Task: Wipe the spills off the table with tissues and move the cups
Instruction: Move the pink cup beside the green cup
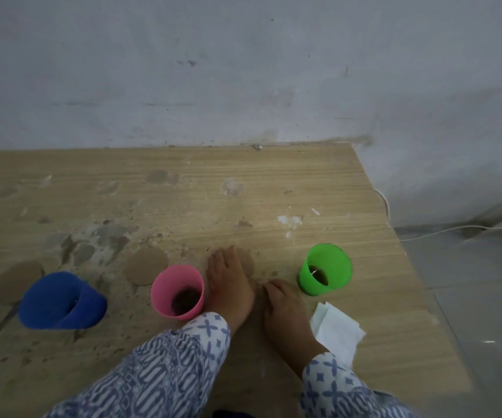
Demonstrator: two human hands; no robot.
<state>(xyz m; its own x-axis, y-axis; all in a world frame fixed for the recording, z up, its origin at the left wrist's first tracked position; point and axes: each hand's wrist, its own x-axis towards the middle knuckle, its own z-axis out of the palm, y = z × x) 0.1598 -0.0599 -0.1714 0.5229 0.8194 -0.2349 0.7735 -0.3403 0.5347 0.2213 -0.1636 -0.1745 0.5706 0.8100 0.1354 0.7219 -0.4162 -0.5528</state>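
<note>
On the wooden table [304, 182], between the pink cup [178, 292] and green cup [325, 269], both hands lie palm-down. Left hand [228, 282] flat, fingers spread loosely over a round brown spill mark [247, 262], holding nothing. Right hand [283, 309] likewise empty, fingers relaxed. White tissue [338, 330] lies just beside the right wrist. Blue cup [61, 301] stands further left, stains around it.
</note>
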